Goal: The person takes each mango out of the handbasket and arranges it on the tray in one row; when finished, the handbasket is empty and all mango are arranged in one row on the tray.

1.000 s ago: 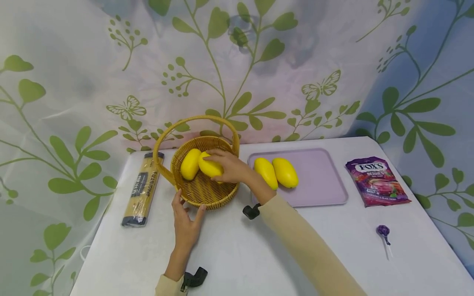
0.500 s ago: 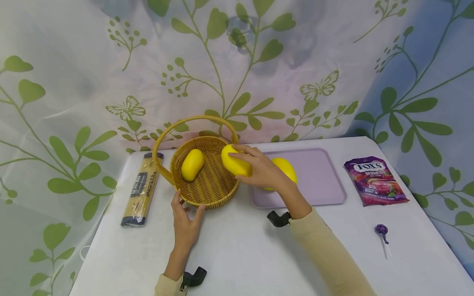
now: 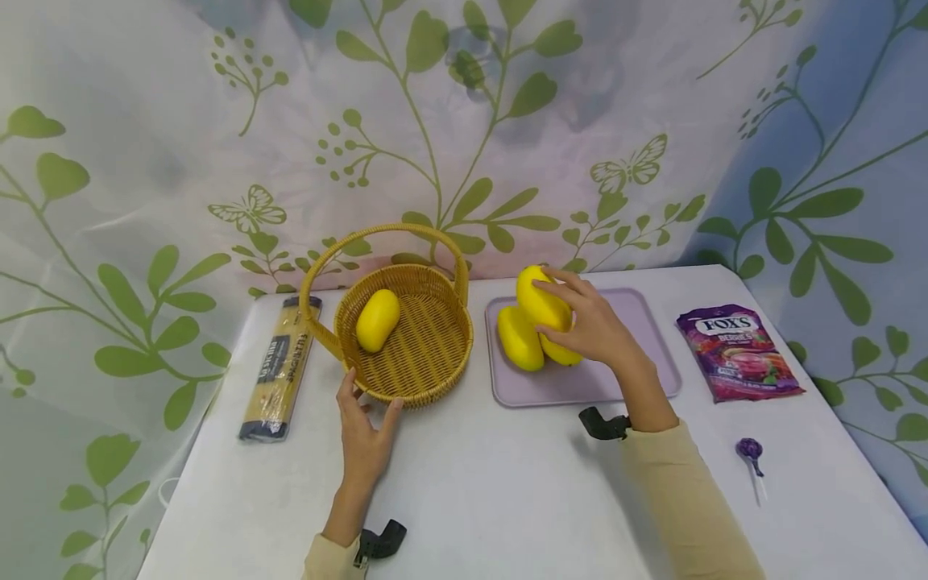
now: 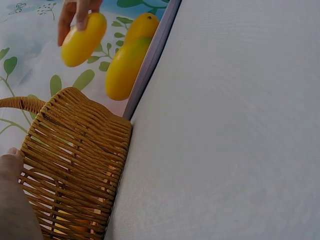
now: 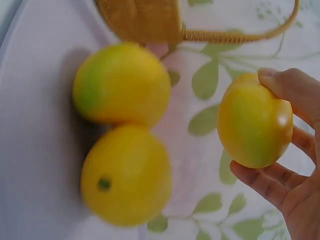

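Note:
A yellow mango (image 3: 543, 296) is gripped between the thumb and fingers of my right hand (image 3: 590, 322), above the lilac tray (image 3: 638, 354). Two more mangoes lie on that tray side by side, the left mango (image 3: 519, 340) in full sight and the right one partly behind the held fruit. The right wrist view shows the held mango (image 5: 255, 122) apart from both. My left hand (image 3: 365, 435) rests its spread fingers and thumb against the near side of the wicker basket (image 3: 420, 395). One mango (image 3: 378, 321) lies inside the basket at its left.
A spaghetti pack (image 3: 280, 370) lies left of the basket, whose tall handle (image 3: 384, 231) arches over it. Right of the tray are a purple candy bag (image 3: 738, 353) and a lollipop (image 3: 751, 459). A leaf-patterned curtain (image 3: 507, 161) stands behind the table.
My right hand has lifted one mango out of the basket and carried it right, over the tray. My left hand has stayed at the basket.

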A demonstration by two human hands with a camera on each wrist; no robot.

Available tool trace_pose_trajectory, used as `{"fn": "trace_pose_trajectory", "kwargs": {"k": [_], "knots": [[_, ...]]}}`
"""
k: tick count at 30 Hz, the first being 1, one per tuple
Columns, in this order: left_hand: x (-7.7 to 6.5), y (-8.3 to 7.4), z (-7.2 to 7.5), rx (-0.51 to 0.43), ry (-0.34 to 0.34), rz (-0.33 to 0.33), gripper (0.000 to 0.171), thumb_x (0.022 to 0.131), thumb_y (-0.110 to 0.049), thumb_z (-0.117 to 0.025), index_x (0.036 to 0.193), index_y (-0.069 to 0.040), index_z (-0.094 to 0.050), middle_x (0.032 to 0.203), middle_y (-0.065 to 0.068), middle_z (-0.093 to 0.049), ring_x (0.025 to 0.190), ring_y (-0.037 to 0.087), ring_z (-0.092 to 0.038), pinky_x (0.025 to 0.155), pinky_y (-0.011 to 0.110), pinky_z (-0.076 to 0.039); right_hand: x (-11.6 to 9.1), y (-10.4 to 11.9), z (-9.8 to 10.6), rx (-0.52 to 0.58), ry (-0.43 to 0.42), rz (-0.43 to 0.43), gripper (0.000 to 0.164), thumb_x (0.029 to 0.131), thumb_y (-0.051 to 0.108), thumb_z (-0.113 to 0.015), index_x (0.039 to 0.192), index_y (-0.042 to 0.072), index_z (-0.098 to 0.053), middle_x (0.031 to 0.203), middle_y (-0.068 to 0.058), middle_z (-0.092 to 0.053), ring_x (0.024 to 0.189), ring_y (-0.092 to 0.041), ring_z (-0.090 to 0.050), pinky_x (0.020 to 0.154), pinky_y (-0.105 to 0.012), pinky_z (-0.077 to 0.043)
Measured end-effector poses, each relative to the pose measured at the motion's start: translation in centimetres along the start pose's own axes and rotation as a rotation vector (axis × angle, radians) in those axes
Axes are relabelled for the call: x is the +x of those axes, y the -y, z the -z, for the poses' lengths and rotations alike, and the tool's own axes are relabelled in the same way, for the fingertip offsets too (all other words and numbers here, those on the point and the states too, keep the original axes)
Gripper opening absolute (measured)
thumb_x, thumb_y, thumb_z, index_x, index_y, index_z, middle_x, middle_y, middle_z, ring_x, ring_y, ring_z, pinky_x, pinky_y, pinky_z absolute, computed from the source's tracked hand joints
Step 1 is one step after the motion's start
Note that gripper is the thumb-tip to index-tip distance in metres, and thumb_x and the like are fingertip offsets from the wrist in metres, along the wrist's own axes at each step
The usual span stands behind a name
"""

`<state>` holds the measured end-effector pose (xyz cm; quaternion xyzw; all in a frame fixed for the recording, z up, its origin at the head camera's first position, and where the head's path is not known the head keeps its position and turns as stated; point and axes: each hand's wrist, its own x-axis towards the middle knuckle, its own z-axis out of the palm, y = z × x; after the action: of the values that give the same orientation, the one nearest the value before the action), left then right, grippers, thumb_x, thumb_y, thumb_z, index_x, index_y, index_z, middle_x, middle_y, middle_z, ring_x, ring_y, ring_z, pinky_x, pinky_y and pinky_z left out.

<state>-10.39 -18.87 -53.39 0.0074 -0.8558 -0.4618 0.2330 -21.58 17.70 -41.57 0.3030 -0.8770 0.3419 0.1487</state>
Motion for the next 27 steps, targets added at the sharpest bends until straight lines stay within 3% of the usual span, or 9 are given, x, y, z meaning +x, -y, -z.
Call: {"fn": "trace_pose_trajectory", "kwargs": {"k": [11, 18, 27], "knots": [[0.2, -0.2, 0.0, 0.026, 0.005, 0.002, 0.083, 0.084, -0.032, -0.067, 0.148, -0.015, -0.015, 0.146, 0.01, -0.027, 0.12, 0.018, -0.04, 0.086, 0.039, -0.043, -3.0, -3.2, 1.4, -0.048, -0.041, -0.11, 0.067, 0.07, 0.017, -0.081, 0.131, 0.012, -0.053, 0.143, -0.008, -0.039, 0.125, -0.036, -0.041, 0.096, -0.054, -0.039], [0.3, -0.4, 0.0, 0.034, 0.001, -0.031, 0.084, 0.084, -0.03, -0.067, 0.147, -0.011, -0.015, 0.146, 0.012, -0.027, 0.12, 0.025, -0.041, 0.085, 0.042, -0.043, -4.3, -4.4, 2.3, -0.031, -0.046, -0.222, 0.067, 0.072, 0.015, -0.08, 0.133, 0.013, -0.051, 0.144, -0.01, -0.037, 0.117, -0.034, -0.043, 0.08, -0.05, -0.047], [0.1, -0.3, 0.2, 0.032, 0.004, 0.003, 0.084, 0.084, -0.032, -0.067, 0.147, -0.013, -0.015, 0.146, 0.01, -0.027, 0.121, 0.021, -0.04, 0.087, 0.039, -0.043, -4.9, -6.1, 1.9, -0.026, -0.017, -0.306, 0.068, 0.075, 0.018, -0.078, 0.135, 0.012, -0.048, 0.144, -0.012, -0.036, 0.126, -0.037, -0.037, 0.087, -0.056, -0.045]]}}
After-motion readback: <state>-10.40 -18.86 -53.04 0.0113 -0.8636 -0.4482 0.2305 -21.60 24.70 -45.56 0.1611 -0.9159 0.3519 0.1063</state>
